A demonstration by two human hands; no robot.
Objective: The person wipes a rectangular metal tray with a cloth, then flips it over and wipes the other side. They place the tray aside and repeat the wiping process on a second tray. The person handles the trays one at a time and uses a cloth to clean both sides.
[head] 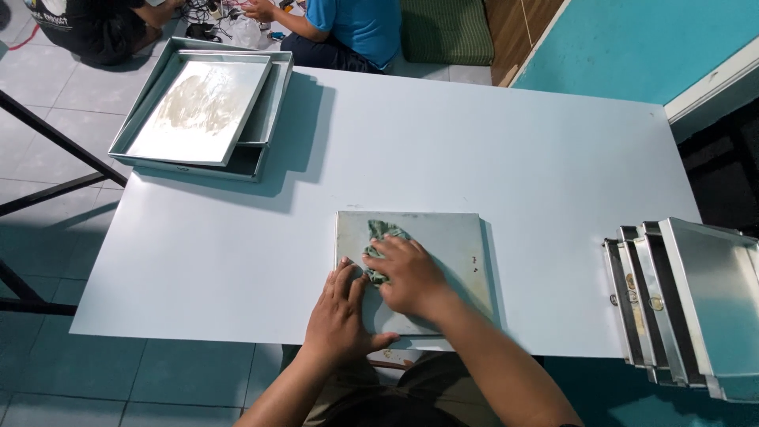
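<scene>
On the white table [474, 158], the right hand [407, 277] presses a crumpled green cloth [379, 237] onto the metal tray [451, 245], fingers curled over it, while the left hand [340, 312] lies flat and empty on the tray's near-left corner, steadying it mid-wipe.

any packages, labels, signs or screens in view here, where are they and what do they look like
No packages, signs or screens show.
Small round stickers: on the edges of the metal trays standing on edge at the table's right end; yellowish, too small to tell more.
Tiny dark mark: near the right edge of the square metal tray under the hands; may be a stamp or a smudge.
</scene>
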